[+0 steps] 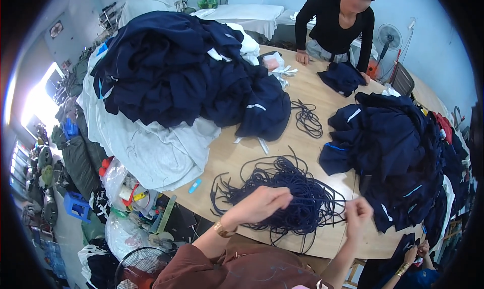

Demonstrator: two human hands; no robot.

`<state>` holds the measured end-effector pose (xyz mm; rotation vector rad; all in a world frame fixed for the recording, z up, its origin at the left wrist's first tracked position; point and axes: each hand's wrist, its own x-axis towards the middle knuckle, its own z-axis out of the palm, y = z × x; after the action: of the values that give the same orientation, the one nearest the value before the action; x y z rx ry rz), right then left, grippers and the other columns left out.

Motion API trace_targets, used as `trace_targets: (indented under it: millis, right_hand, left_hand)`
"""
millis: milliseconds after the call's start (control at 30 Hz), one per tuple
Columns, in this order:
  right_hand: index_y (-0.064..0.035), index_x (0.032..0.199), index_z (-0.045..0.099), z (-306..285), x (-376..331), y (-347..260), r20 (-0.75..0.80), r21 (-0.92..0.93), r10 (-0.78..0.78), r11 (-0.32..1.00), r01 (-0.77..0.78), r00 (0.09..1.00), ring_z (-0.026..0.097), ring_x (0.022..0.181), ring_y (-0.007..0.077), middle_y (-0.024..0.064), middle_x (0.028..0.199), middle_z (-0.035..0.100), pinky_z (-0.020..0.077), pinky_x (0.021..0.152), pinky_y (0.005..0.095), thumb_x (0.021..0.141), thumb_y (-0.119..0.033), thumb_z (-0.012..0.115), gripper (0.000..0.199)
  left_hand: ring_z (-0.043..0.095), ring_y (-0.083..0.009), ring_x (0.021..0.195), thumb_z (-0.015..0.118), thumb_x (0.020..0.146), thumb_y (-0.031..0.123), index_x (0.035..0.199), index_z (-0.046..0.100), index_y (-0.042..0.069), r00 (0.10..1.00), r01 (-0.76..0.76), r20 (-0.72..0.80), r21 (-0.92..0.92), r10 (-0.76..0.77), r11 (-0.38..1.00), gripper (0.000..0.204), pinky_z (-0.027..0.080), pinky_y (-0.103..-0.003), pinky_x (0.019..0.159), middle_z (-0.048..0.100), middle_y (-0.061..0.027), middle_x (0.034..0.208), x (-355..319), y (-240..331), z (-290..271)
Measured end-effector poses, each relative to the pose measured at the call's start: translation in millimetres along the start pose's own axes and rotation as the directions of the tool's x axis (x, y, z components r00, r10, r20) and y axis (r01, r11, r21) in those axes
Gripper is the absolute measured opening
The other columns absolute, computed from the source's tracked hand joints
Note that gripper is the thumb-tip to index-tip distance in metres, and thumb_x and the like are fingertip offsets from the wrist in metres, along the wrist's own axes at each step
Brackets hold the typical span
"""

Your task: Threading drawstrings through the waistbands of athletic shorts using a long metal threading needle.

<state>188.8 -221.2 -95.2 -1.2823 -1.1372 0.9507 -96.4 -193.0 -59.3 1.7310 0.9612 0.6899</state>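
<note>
A tangled heap of navy drawstring cords [297,218] lies on the wooden table right in front of me. Over the heap's left part, my left hand [263,204] is closed with its fingertips pinched together. Beyond the heap's right side, my right hand [358,214] is also closed. A navy cord [325,200] runs taut between the two hands, just above the heap. Farther up the table, a smaller looped bundle of cord [308,120] rests apart from the heap.
Navy garments [161,72] pile high at the left on white cloth [156,150]; another garment pile [393,142] covers the right. Across the table [227,158] stands a person [333,26] with a dark garment. Another person's hands [416,256] work lower right. A fan [141,269] stands lower left.
</note>
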Motion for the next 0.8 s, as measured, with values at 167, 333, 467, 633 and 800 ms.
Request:
trace_targets:
  millis: [167, 333, 467, 633, 800]
  right_hand:
    - [-0.0097, 0.067, 0.049, -55, 8, 2, -0.26, -0.119, -0.163, 0.984, 0.136, 0.952, 0.03, 0.044, -0.0011, -0.0078, 0.054, 0.04, 0.0163, 0.04, 0.0181, 0.089, -0.015, 0.063, 0.026]
    - [-0.002, 0.066, 0.049, -49, 12, 9, -0.23, -0.371, -0.173, 0.925, 0.078, 0.958, 0.035, 0.058, 0.0027, -0.0061, 0.059, 0.04, 0.0262, 0.051, 0.0206, 0.086, -0.013, 0.066, 0.028]
    - [0.0008, 0.075, 0.059, -32, 26, 54, -0.226, -0.397, -0.217, 0.911, 0.113, 0.95, 0.042, 0.06, 0.004, -0.0031, 0.07, 0.054, 0.0332, 0.05, 0.0202, 0.086, -0.014, 0.066, 0.02]
    - [0.0007, 0.094, 0.063, 6, 23, 42, -0.255, 0.481, 0.222, 0.873, -0.076, 0.941, 0.058, 0.071, 0.0129, 0.0065, 0.086, 0.064, 0.0435, 0.06, 0.0219, 0.094, -0.022, 0.055, 0.024]
    - [0.0011, 0.096, 0.06, 53, 14, 19, 0.056, 0.553, 0.026, 0.831, -0.053, 0.998, 0.062, 0.075, 0.0144, 0.0093, 0.088, 0.065, 0.0468, 0.068, 0.0245, 0.098, -0.021, 0.046, 0.027]
  left_hand:
    - [0.053, -0.02, 0.067, 0.046, 0.095, 0.019, 0.081, 0.055, 0.0, 0.978, 0.065, -0.199, 0.01, -0.062, 0.998, 0.026, 0.042, -0.031, 0.065, 0.056, -0.0101, 0.069, -22, -32, -19]
    - [0.053, -0.0148, 0.07, 0.047, 0.095, 0.015, 0.09, 0.065, 0.001, 0.919, 0.091, -0.375, -0.092, -0.12, 0.992, 0.023, 0.044, -0.027, 0.067, 0.059, -0.0059, 0.074, -18, -33, -19]
    - [0.058, -0.0089, 0.075, 0.056, 0.089, 0.005, 0.083, 0.061, 0.001, 0.702, -0.111, -0.702, -0.27, -0.116, 0.957, 0.008, 0.046, -0.021, 0.066, 0.062, -0.0058, 0.076, 1, -40, -6]
    - [0.061, -0.0086, 0.063, 0.067, 0.081, 0.001, 0.08, 0.059, 0.0, 0.737, 0.045, -0.662, -0.152, -0.136, 0.987, 0.008, 0.049, -0.021, 0.057, 0.065, -0.0035, 0.073, 11, -47, 13]
    - [0.062, -0.0118, 0.067, 0.074, 0.077, 0.006, 0.09, 0.07, 0.002, 0.844, 0.043, -0.511, -0.24, -0.163, 0.97, 0.015, 0.048, -0.022, 0.059, 0.064, -0.0052, 0.075, 16, -40, 37]
